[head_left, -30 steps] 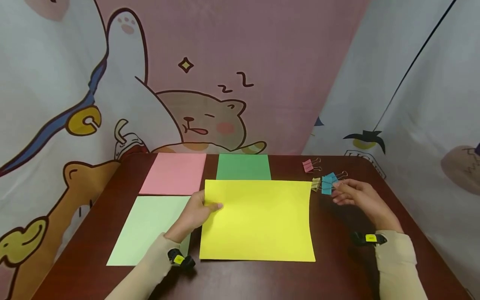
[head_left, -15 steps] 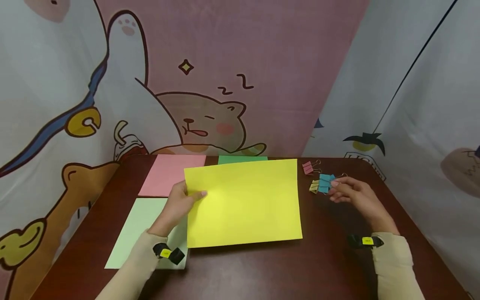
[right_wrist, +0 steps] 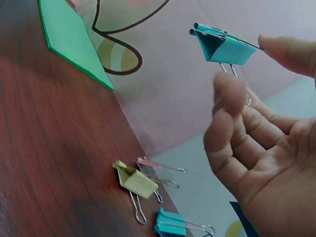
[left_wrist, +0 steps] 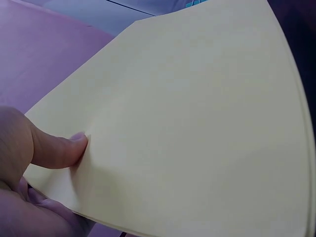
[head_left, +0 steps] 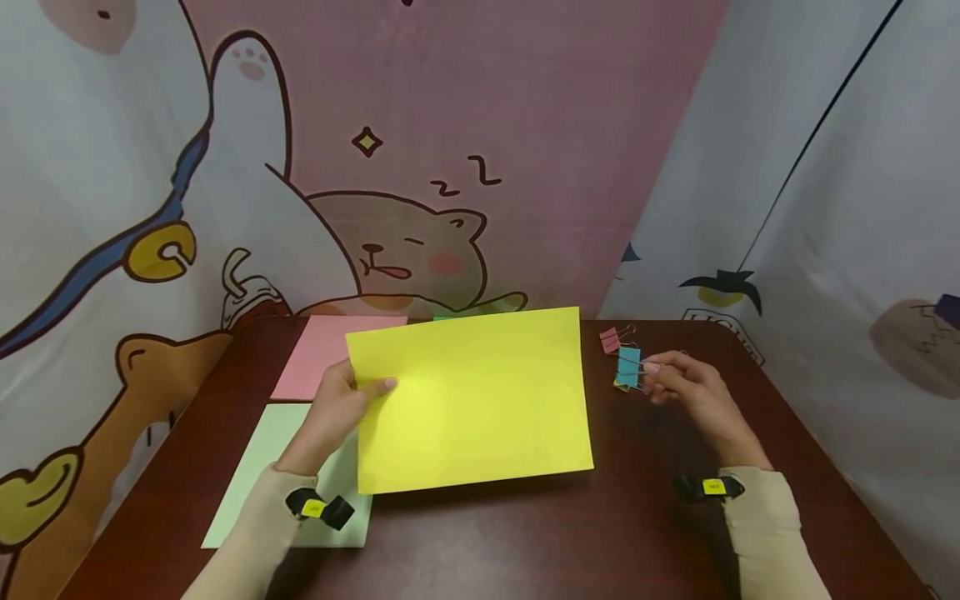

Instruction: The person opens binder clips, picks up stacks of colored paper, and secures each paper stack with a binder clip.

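Yellow paper [head_left: 468, 400] is raised off the table, its left edge gripped by my left hand [head_left: 330, 417]. In the left wrist view the thumb [left_wrist: 59, 150] presses the paper's face while the other fingers lie behind it. My right hand [head_left: 693, 400] holds a blue binder clip [head_left: 628, 367] by its wire handles, to the right of the paper. The right wrist view shows this blue binder clip [right_wrist: 227, 49] in the air, between thumb and fingers; its mouth looks closed or nearly so.
Below the right hand lie a yellow binder clip [right_wrist: 137, 182], a pink binder clip [head_left: 610, 340] and a second blue binder clip [right_wrist: 170, 223]. Pink paper [head_left: 311, 358] and pale green paper [head_left: 255, 475] lie at left. Darker green paper [right_wrist: 74, 44] is mostly behind the yellow paper.
My left hand has lifted the yellow paper and moved it left, tilting it slightly. My right hand has moved a little left with the blue binder clip, which has turned.
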`<state>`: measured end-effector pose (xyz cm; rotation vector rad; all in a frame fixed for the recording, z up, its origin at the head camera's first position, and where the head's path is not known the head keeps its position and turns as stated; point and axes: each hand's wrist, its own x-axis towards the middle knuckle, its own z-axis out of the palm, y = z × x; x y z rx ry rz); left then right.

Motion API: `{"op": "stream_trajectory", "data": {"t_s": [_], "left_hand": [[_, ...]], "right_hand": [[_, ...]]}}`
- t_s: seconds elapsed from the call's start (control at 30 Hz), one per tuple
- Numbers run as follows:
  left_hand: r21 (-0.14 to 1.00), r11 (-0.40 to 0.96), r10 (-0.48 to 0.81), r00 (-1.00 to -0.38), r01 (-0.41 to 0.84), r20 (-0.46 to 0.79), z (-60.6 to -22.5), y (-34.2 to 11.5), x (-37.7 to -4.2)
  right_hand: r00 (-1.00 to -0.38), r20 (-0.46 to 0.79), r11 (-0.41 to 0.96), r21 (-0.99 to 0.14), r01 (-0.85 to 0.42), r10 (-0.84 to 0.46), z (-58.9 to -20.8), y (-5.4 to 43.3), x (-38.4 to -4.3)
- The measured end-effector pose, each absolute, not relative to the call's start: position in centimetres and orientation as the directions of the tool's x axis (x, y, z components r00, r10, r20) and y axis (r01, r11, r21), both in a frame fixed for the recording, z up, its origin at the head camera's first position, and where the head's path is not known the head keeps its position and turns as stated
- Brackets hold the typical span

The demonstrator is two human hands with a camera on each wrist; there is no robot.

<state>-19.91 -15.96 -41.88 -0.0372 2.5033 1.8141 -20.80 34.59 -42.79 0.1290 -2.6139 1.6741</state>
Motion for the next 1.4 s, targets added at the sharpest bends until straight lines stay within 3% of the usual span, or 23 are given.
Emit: {"op": "stream_trajectory", "data": {"t_s": [0.63,1.03,1.4], "left_hand": [[0.955,0.297,0.022,-0.999,-0.020,-0.028,-41.5,-16.7,-20.0],[0.962,0.272,0.034,-0.999,-0.027,-0.037,-41.4,-16.5,-19.8],[0.959,0.280,0.040,-0.998,-0.034,-0.047,-41.4,-16.3,-19.6]], "right_hand": [[-0.962,0.252,0.122,-0.957,-0.264,-0.103,-42.8,31.7,-20.5],[-0.967,0.223,0.318,-0.914,-0.251,-0.122,-42.1,30.3,-20.1],[-0.969,0.205,0.322,-0.916,-0.240,-0.139,-41.8,29.6,-19.8]]}}
